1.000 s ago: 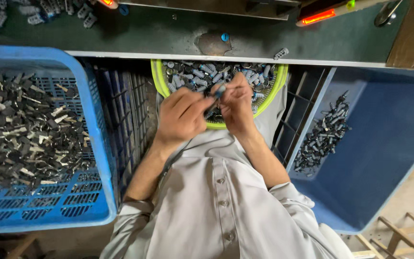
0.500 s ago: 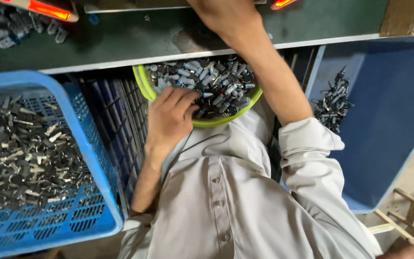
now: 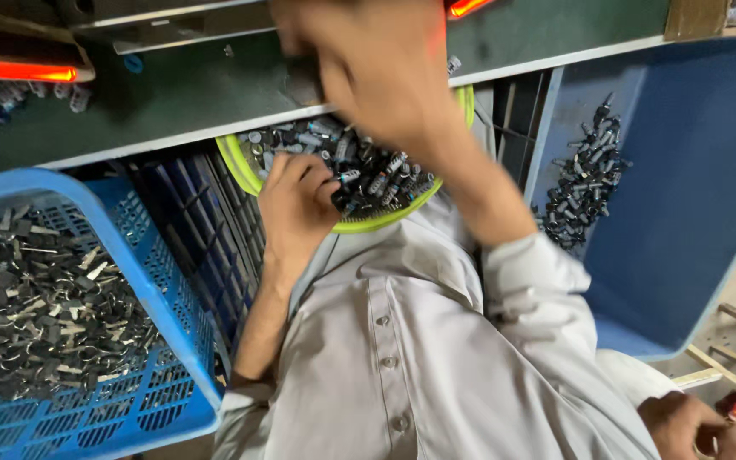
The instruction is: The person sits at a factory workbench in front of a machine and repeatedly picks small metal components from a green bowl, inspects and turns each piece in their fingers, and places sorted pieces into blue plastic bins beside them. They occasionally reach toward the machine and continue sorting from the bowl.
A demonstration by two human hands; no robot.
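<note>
A yellow-green bowl (image 3: pixel 240 170) full of small dark metal parts rests in my lap against the bench edge. My left hand (image 3: pixel 296 204) lies on the bowl's near rim, with its fingertips curled into the pile and pinching at a small part. My right hand (image 3: pixel 359 68) is raised over the green bench top (image 3: pixel 129 102), blurred by motion. Something dark shows by its fingers, but I cannot tell whether it is held. My forearm crosses above the bowl and hides its right side.
A blue mesh basket (image 3: pixel 129 255) of flat metal pieces sits at my left. At my right, a deep blue bin (image 3: pixel 683 170) holds a heap of dark parts (image 3: pixel 585 179). A red-lit device (image 3: pixel 27 70) glows on the bench. Another person's hand (image 3: pixel 683 422) is at bottom right, by a colourful wrapper.
My right hand left the bowl and rose to the bench, then drew back toward me. My left hand stayed in the bowl among the parts. The view tilted.
</note>
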